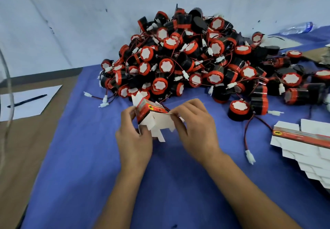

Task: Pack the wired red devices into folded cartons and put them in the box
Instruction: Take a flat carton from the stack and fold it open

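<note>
Pretty much at the start here: both the left hand (pixel 134 136) and right hand (pixel 194 127) are pinching one carton (pixel 153 117) mid-fold near the middle, huge device pile (pixel 196 59) behind still unpacked, flat cartons (pixel 303 146) stacked right, no box in view

Left hand (pixel 134 134), right hand (pixel 194 127) close together, fingers curled, pinching.

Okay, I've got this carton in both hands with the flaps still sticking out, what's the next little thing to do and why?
Probably finish squaring the carton and tuck its near flaps shut. The left hand and right hand both grip it, its white flaps splay open, and no device is inside yet as far as shows. With one end closed, the loose device just right of it could go in.
</note>
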The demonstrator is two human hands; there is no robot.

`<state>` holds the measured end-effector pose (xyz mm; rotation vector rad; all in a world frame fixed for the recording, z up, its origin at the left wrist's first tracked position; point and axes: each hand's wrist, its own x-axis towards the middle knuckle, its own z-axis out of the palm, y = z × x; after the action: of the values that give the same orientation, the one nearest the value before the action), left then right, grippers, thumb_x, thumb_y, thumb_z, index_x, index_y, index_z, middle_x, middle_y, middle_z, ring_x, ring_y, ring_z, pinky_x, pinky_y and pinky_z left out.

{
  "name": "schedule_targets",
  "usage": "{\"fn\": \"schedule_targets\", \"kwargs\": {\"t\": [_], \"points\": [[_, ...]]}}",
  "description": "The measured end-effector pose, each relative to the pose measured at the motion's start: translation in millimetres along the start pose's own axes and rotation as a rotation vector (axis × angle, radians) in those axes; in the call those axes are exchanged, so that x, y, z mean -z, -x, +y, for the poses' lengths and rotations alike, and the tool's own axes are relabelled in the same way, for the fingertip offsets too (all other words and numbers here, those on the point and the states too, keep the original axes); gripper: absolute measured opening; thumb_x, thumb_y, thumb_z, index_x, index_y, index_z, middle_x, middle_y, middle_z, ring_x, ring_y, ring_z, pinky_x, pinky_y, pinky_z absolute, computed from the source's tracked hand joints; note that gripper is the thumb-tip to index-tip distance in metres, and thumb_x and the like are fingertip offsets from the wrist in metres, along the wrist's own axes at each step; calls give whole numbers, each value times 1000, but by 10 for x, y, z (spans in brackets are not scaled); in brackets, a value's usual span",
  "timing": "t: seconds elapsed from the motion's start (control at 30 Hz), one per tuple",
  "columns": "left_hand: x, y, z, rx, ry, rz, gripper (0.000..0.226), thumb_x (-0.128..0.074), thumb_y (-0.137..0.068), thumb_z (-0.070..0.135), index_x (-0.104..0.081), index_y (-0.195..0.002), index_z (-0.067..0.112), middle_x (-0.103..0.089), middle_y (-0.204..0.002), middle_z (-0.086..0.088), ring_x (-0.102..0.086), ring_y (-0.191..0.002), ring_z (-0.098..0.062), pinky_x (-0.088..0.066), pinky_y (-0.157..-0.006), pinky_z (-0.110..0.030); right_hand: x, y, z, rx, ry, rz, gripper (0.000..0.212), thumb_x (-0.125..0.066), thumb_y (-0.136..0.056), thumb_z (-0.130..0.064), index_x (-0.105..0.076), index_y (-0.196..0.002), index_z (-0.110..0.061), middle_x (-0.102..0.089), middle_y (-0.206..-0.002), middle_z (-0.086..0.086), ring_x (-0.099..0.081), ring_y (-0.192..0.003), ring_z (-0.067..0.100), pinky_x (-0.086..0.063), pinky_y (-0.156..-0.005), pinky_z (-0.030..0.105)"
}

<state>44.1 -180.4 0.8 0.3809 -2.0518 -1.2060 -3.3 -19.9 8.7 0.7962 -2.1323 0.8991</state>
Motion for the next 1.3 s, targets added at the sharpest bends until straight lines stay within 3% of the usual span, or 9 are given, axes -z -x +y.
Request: {"fn": "schedule_targets", "kwargs": {"t": [0.27,0.47,0.63,0.73,0.87,1.0,1.1,1.2,1.3], "points": [[-51,92,-7,-72,9,1,58,-66,-84,-4,-56,-133,26,-69,-116,14,-58,-94,21,-43,-68,1,-162,145,-5,-310,-491,-339,57,-53,-100,-17,-38,-152,-34,-41,-154,-20,-45,-133,-1,-49,-99,28],[-51,-2,-59,308,499,33,60,-51,-86,-18,-65,-122,27,-75,-107,6,-74,-94,-14,-57,-57,-23,-52,64,-43,-550,-1008,-472,57,-60,-93,-54,-41,-147,-57,-48,-154,-15,-48,-139,5,-46,-113,48],[-19,4,-7,244,480,-182,52,-62,-85,-8,-72,-117,31,-79,-104,3,-77,-88,-15,-58,-57,-27,-38,67,9,-468,-903,-518,90,-83,-83,-36,-31,-154,-55,-27,-167,-12,-20,-155,7,-34,-122,49],[-17,12,-5,167,375,-286,61,-60,-88,-13,-69,-129,32,-78,-110,6,-76,-94,-17,-61,-62,-30,-44,86,-34,-426,-810,-499,88,-86,-83,-27,-38,-153,-48,-31,-165,-12,-13,-155,-1,-37,-120,45],[51,-7,4,113,378,-302,63,-63,-85,1,-64,-137,36,-77,-109,10,-76,-88,-16,-57,-52,-27,-78,87,-57,-547,-931,-334,61,-75,-92,-26,-50,-147,-36,-56,-144,-7,-57,-130,15,-54,-103,41],[71,3,33,133,542,-545,97,-92,-68,38,-45,-152,41,-58,-146,12,-67,-121,-15,-61,-77,-30,-55,69,-76,-782,-1205,-243,43,-67,-92,-41,-58,-133,-33,-70,-118,-10,-72,-106,20,-61,-75,36],[9,49,58,214,568,-592,121,-97,-53,60,-31,-154,56,-37,-162,17,-50,-142,-15,-58,-97,-42,-39,61,-76,-825,-1259,-280,43,-65,-92,-46,-58,-133,-34,-68,-120,-3,-70,-111,25,-62,-79,50],[-34,75,62,316,630,-557,132,-96,-50,67,-18,-157,57,-47,-159,3,-50,-143,-25,-46,-111,-60,-42,70,-115,-758,-1230,-405,45,-66,-91,-50,-59,-132,-33,-66,-122,-1,-69,-109,22,-60,-82,57],[-26,67,80,311,677,-528,127,-95,-55,62,-18,-156,56,-63,-142,-1,-63,-129,-27,-55,-100,-51,-28,55,-151,-756,-1295,-479,51,-66,-88,-55,-60,-132,-29,-65,-131,6,-67,-116,28,-61,-75,47]]}}
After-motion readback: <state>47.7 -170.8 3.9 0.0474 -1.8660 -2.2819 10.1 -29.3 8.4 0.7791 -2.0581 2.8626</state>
